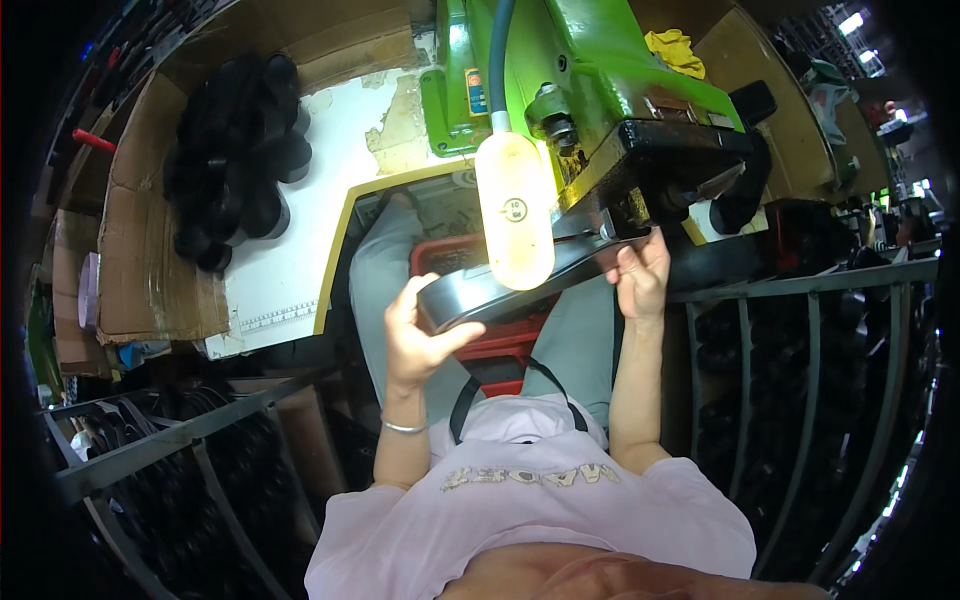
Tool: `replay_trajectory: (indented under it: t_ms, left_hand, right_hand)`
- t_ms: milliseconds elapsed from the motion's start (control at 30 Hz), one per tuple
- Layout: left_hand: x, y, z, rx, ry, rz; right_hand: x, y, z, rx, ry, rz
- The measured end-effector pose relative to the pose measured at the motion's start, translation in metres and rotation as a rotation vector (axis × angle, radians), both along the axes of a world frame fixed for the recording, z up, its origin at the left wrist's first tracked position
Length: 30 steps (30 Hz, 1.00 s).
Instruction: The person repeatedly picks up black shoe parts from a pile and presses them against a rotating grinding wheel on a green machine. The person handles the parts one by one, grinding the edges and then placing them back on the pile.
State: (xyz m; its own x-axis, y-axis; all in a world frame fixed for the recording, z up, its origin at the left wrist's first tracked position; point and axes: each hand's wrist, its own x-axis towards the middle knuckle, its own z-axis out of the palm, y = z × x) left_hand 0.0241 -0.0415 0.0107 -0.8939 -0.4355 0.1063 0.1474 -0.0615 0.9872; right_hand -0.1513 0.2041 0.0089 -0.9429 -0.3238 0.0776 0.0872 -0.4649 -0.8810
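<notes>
At the left of the white table, black rolls clustered beside cardboard. Next, the left hand, grip closed around one end of a long, glossy black piece. Across its middle, a lit lamp. Farther right, below the green machine, the right hand, grip pinched on the piece's other end, above the lap.

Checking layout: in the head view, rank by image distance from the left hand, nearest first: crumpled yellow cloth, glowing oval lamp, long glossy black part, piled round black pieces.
1. Long glossy black part: held in the left hand.
2. Glowing oval lamp: up and right.
3. Piled round black pieces: upper left.
4. Crumpled yellow cloth: far upper right.
</notes>
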Motion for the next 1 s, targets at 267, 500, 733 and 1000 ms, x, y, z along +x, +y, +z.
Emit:
replay_trajectory:
  t_ms: [267, 500, 733, 1000]
  left_hand:
    - [-0.013, -0.001, 0.011, 0.154, 0.055, 0.053]
    - [0.031, -0.026, -0.011, 0.383, 0.061, 0.137]
    - [0.051, -0.021, -0.043, -0.044, -0.338, -0.293]
    - [-0.058, 0.041, -0.001, -0.325, -0.072, -0.13]
  right_hand:
    - [0.002, -0.004, 0.004, 0.0, -0.098, 0.035]
    - [0.026, -0.04, 0.007, 0.054, -0.141, 0.128]
    - [0.034, -0.055, 0.013, 0.266, 0.131, 0.174]
    - [0.04, -0.051, 0.001, 0.351, 0.224, 0.038]
